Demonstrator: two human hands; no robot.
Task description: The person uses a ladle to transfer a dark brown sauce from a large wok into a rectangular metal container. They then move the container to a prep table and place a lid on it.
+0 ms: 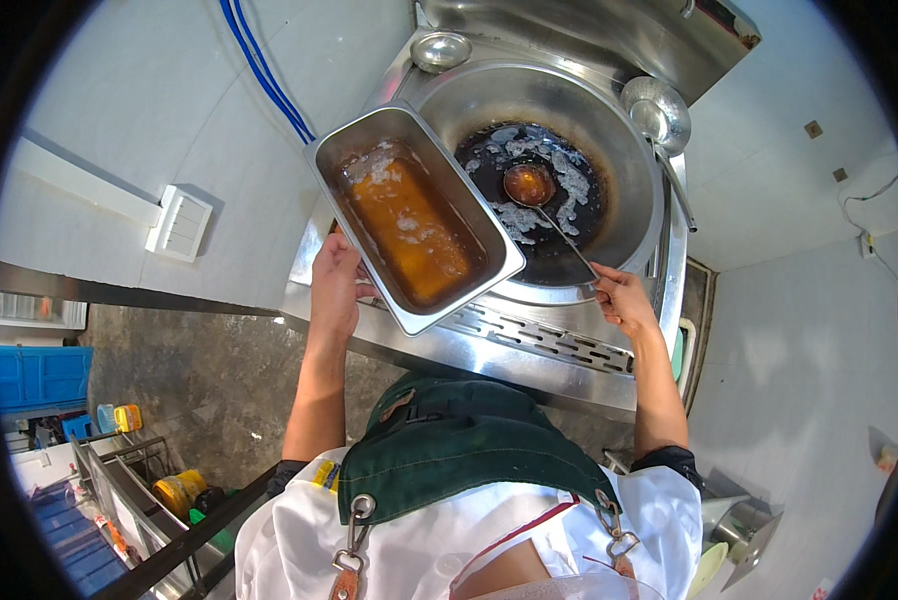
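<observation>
My left hand (336, 283) grips the near left rim of a deep stainless steel food pan (411, 321). Inside the pan lies an amber-brown liquid (404, 225) with patches of pale foam. The pan overlaps the left side of a large steel wok (629, 217), hiding part of it. Dark liquid (479, 150) with whitish foam covers the wok's bottom. With my right hand (621, 296) I hold the thin handle of a small round ladle or strainer (529, 185). Its bowl is over the middle of the dark liquid; whether it touches the liquid I cannot tell.
Behind the wok on the left sits a steel bowl or ladle head (441, 51). A perforated strainer (655, 112) rests at the wok's right rim. A slotted drain (539, 337) runs along the front of the steel stove. Blue hoses (265, 75) hang by the left wall.
</observation>
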